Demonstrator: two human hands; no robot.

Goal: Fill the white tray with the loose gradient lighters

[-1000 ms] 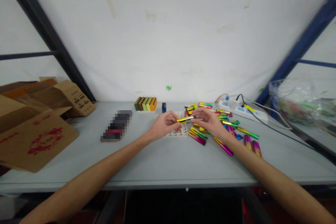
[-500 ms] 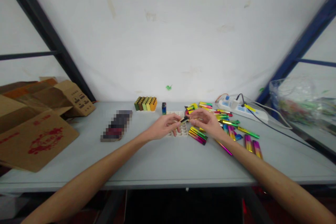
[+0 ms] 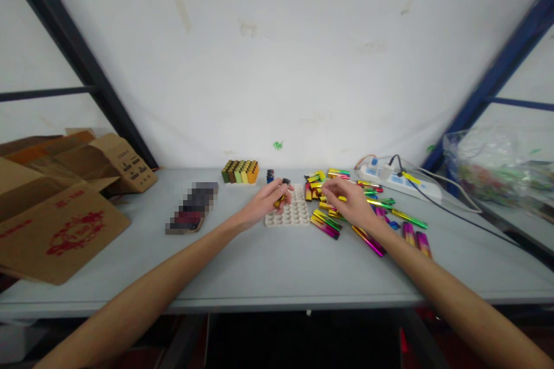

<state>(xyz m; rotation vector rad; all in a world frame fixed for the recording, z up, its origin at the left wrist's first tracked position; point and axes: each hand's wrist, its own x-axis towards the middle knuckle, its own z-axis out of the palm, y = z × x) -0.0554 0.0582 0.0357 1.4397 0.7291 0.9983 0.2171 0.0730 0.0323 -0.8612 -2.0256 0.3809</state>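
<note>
My left hand (image 3: pixel 266 203) is closed around a gold lighter (image 3: pixel 280 202) with a black top, held tilted over the left side of a white tray (image 3: pixel 288 218) with rows of holes. Two or so dark blue lighters (image 3: pixel 270 176) stand upright at the tray's back left corner. To the right, my right hand (image 3: pixel 348 202) hovers at a pile of shiny lighters, its fingers bent and apart from the thumb, with nothing visible between them. Close by lie a gold lighter (image 3: pixel 318 186) and a green, gold and magenta group of lighters (image 3: pixel 326 223).
A second white tray full of upright lighters (image 3: pixel 240 172) stands at the back. Left of it lies a pixelated flat object (image 3: pixel 193 207), beside open cardboard boxes (image 3: pixel 64 225). At the right are a power strip (image 3: pixel 402 180) with cables and a clear plastic bag (image 3: pixel 489 167).
The hands have separated. My left hand has moved slightly left with the lighter, now turned more upright. My right hand has moved right to the pile, and more of the holed tray shows.
</note>
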